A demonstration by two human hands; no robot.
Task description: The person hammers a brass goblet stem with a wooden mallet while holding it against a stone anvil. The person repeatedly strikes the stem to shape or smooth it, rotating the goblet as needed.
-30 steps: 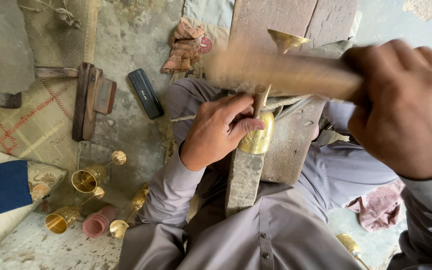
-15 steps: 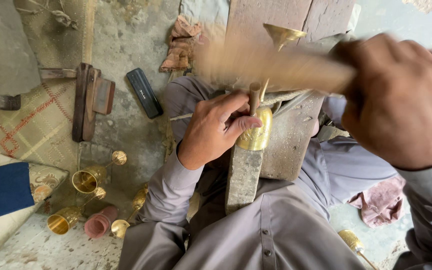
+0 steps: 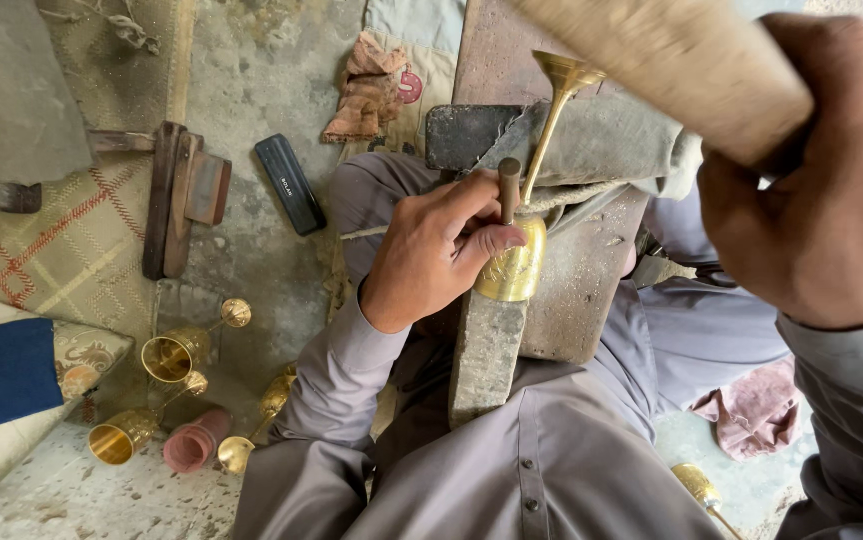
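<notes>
Left grip pinches punch on brass goblet; right grip, clenching wooden mallet, now raised higher; next blow pending.

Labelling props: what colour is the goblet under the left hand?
Shiny brass-gold goblet with engraved bowl; head view shows it.

Wooden mallet blurred, head cut off; punch tip hidden.

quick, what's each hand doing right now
Left hand: closed on a punch, set on the brass goblet.
Right hand: closed on a wooden mallet.
</notes>
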